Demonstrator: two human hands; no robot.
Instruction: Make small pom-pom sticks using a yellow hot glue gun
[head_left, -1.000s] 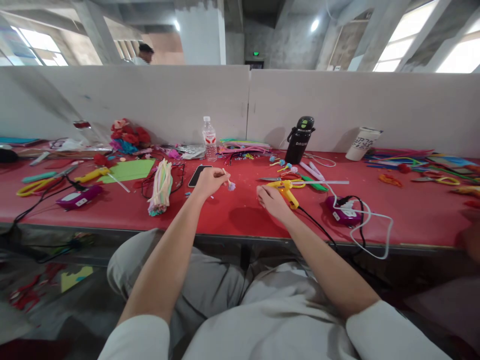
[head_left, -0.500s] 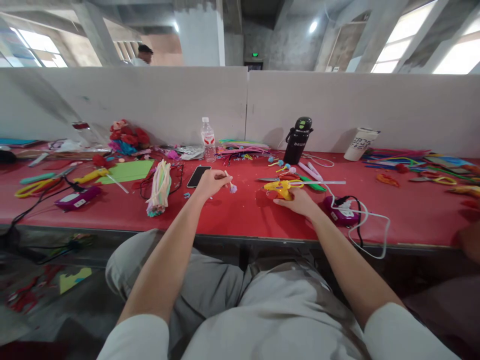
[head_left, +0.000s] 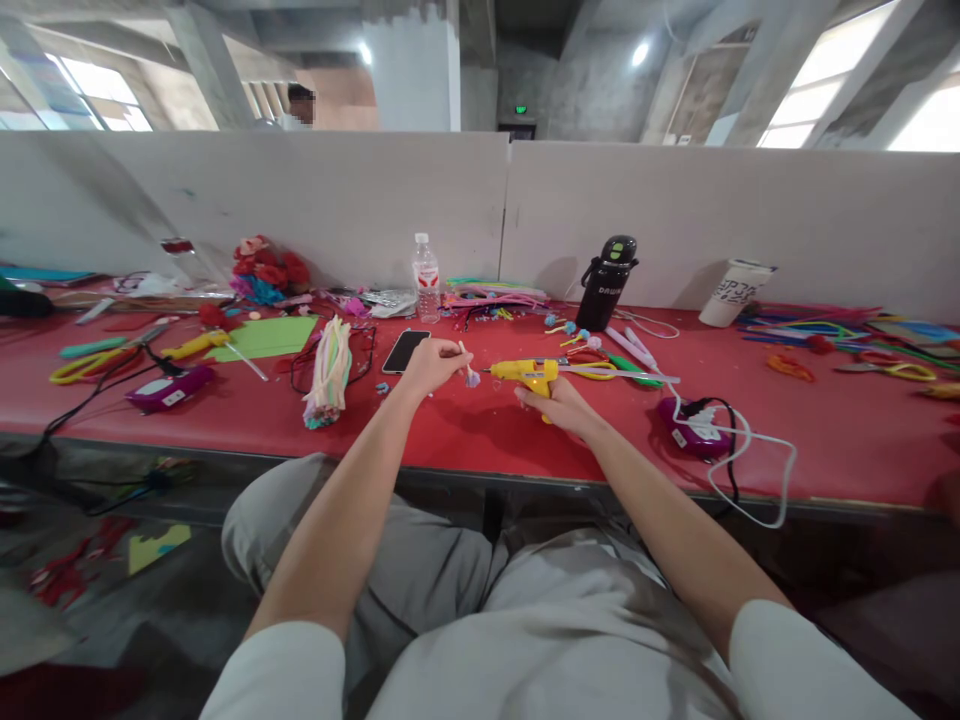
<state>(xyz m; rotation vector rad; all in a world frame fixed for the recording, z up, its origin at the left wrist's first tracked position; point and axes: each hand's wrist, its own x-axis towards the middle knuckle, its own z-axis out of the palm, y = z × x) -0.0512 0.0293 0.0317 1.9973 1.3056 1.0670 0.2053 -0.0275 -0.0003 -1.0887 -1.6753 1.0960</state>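
Left hand [head_left: 431, 362]: pinched pompom stick [head_left: 469, 376].
Right hand [head_left: 559, 405]: clasped glue gun [head_left: 525, 372].
Gun axis: nozzle pointed 9 o'clock, just beside stick.

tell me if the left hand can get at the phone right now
Probably yes: the phone lies flat just beside the left hand, nothing between them, though that hand pinches a small pompom stick.

Craft workshop in a bare concrete hall. Indicators: long red-covered bench [head_left: 480, 440] under the fingers [head_left: 531, 396]; white partition [head_left: 337, 200] beyond them; glue gun [head_left: 517, 371] at the fingers, second gun [head_left: 187, 347] far left of them; pipe cleaners [head_left: 810, 322] far right; paper flowers [head_left: 266, 268] and scissors [head_left: 79, 368] to the left; concrete pillars [head_left: 420, 60] above the partition
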